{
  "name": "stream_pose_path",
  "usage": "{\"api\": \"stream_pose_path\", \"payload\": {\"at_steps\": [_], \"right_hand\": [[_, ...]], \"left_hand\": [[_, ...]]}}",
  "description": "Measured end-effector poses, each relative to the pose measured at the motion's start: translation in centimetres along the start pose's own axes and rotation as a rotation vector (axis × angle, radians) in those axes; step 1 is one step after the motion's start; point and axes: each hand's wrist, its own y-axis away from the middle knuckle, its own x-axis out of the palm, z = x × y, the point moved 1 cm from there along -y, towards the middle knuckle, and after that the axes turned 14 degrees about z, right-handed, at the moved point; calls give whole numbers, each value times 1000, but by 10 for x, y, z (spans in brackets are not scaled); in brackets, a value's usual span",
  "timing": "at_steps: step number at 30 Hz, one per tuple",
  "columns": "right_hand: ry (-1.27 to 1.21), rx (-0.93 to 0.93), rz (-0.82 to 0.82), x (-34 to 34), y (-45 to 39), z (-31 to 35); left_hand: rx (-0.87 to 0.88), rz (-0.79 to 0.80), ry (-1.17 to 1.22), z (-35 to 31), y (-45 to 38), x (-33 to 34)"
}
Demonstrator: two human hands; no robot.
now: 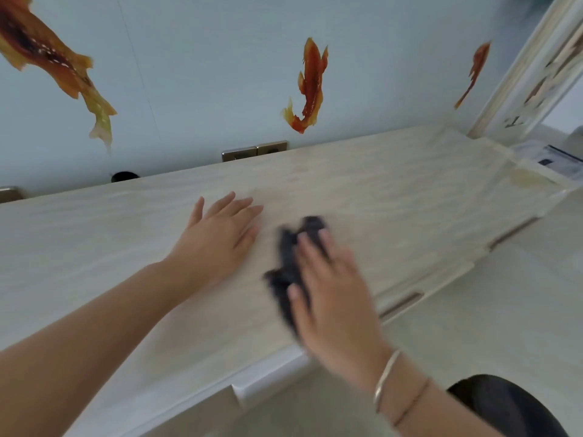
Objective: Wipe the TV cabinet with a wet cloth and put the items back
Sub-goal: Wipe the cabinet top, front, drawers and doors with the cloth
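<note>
1. At 9 o'clock from my viewpoint, the TV cabinet [94, 247] top runs as a pale wood-grain surface from the left edge toward 2 o'clock
2. The left hand [217, 238] lies flat on that top near centre, fingers straight and slightly spread, pointing toward 1 o'clock; it grips nothing and appears to brace
3. Just beside it at 3 o'clock, the right hand [334, 298] presses the dark cloth [288, 272] onto the top; the fingers are extended over the cloth, the thumb against its left edge. The view is motion-blurred here, so I cannot tell how firmly it is held
4. Step in hand, as I judge it: wiping
5. No items are seen on the top; at 2 o'clock, past the far end, lies a blurred pale object [558, 164]
6. Next move calls for carrying the cloth toward the unwiped 2 o'clock end, keeping pressure flat
</note>
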Motion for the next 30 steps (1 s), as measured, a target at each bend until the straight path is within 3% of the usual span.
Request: {"api": "stream_pose_path", "payload": {"at_steps": [2,5,10,13,15,17,19,21,26,30], "right_hand": [[-6,-159,25,2,16,25],[35,-210,14,-2,10,-12],[-50,202,-57,-18,-7,-157],[-16,360,-98,-20,-6,-179],[22,281,-149,-11,-3,-147],[49,63,-136,-3,3,-121],[106,-137,-94,-3,3,-134],[167,-207,-73,-8,-4,-178],[208,112,-37,-26,-8,-303],[77,192,-158,-24,-6,-285]], "left_hand": [[9,12,10,-1,-1,2],[17,27,6,-3,-4,2],[19,28,16,-16,-19,0],[23,39,13,-35,-36,0],[26,44,30,-50,-50,2],[32,55,29,-68,-65,4],[33,76,15,-85,-80,5],[21,85,5,-100,-95,5],[1,49,-3,-125,-125,5],[-29,36,41,-143,-148,10]]}}
